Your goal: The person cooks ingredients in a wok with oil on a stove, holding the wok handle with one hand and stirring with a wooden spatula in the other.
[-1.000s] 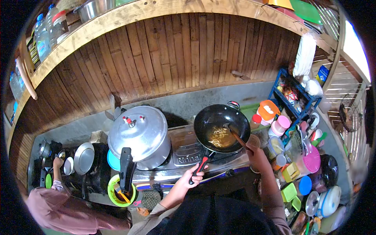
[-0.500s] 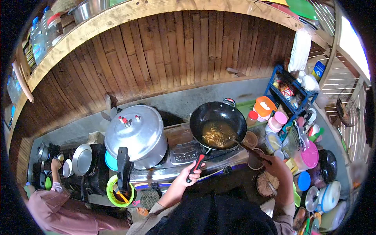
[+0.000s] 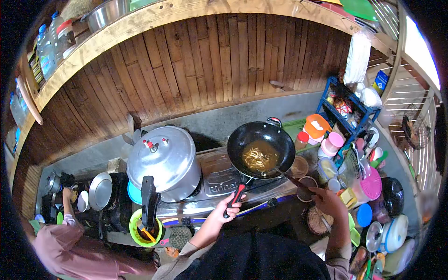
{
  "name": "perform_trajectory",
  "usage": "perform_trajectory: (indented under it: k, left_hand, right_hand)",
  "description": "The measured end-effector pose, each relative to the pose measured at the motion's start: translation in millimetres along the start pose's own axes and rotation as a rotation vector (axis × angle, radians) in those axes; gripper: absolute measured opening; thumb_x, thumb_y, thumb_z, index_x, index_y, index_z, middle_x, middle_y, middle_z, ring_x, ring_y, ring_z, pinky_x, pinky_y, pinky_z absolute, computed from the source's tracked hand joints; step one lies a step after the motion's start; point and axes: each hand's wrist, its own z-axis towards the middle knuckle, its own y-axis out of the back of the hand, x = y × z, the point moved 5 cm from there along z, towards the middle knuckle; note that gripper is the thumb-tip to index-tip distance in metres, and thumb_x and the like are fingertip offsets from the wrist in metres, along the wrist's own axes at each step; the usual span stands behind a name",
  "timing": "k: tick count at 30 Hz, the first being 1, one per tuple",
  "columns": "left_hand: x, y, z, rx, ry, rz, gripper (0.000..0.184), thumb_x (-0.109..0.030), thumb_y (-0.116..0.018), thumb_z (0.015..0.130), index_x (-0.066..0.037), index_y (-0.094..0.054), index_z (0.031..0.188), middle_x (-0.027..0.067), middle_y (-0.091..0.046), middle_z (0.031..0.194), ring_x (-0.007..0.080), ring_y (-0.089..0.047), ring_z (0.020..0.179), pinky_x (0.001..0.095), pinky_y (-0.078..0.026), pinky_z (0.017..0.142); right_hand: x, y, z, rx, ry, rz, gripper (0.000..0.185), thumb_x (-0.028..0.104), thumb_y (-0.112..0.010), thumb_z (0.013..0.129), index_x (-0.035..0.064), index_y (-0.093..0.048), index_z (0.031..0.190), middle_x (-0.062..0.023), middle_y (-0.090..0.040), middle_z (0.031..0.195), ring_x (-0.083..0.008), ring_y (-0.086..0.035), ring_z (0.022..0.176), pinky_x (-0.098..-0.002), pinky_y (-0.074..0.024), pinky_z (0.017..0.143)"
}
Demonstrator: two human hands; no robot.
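Note:
My left hand [image 3: 225,210] is wrapped round the red-and-black handle of a dark wok [image 3: 239,140], which sits on the right side of the stove. Thin pale strips [image 3: 257,159] lie in brownish liquid at the bottom of the wok. In my right hand [image 3: 325,201] is a spatula [image 3: 298,182] with a long brown handle. It slants over the wok's right rim, and its far end reaches the liquid near the strips. The spatula's blade is hard to make out.
A large pressure cooker [image 3: 161,158] stands on the left of the steel stove [image 3: 224,184], its black handle toward me. Tubs, lids and a blue rack [image 3: 337,114] crowd the right. Another person [image 3: 77,247] works at the far left. A green basket [image 3: 135,235] sits below the cooker.
The strips in the wok have drawn into a tighter clump. The spatula and my right hand have shifted slightly. My left hand keeps its hold on the wok handle.

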Motion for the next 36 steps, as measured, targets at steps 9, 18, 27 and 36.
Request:
perform_trajectory:
  k: [9,18,27,36]
  left_hand:
    - [1.1,4.9,1.0,-0.024,-0.033,0.018,0.043,-0.039,-0.045,0.097,-0.008,-0.046,0.127,-0.0013,-0.041,0.067,0.0054,-0.036,0.047,0.0164,-0.03,0.037]
    - [0.1,5.7,1.8,-0.031,-0.026,0.016,0.043,-0.04,-0.046,0.096,-0.009,-0.047,0.126,-0.0015,-0.041,0.067,0.0055,-0.035,0.046,0.0165,-0.03,0.037]
    - [-1.4,9.7,2.2,-0.022,-0.025,0.03,0.044,-0.041,-0.046,0.096,-0.009,-0.047,0.126,-0.0014,-0.042,0.067,0.005,-0.036,0.046,0.016,-0.03,0.036]
    - [-1.3,3.9,-0.1,-0.058,-0.027,0.034,0.043,-0.041,-0.045,0.096,-0.009,-0.047,0.125,-0.002,-0.041,0.067,0.0047,-0.035,0.046,0.0156,-0.029,0.036]
  right_hand:
    - [11.0,-58.0,66.8,-0.091,0.177,0.053,0.035,0.017,-0.055,0.087,0.0119,-0.055,0.122,-0.0242,-0.063,0.094,-0.0422,-0.061,0.088,-0.0477,-0.049,0.075]
    - [33.5,-84.5,136.8,-0.34,0.279,0.234,0.035,0.023,-0.057,0.087,0.012,-0.059,0.12,-0.0234,-0.062,0.098,-0.04,-0.061,0.088,-0.0434,-0.0494,0.078]
    - [5.8,-71.6,129.7,-0.412,0.319,0.206,0.032,0.016,-0.057,0.087,0.0081,-0.059,0.118,-0.0228,-0.062,0.104,-0.04,-0.06,0.095,-0.0439,-0.048,0.084]
    - [-13.8,-25.4,66.1,-0.24,0.215,0.142,0.034,0.013,-0.059,0.085,0.0088,-0.059,0.119,-0.0223,-0.065,0.09,-0.0371,-0.064,0.085,-0.0406,-0.0487,0.076]
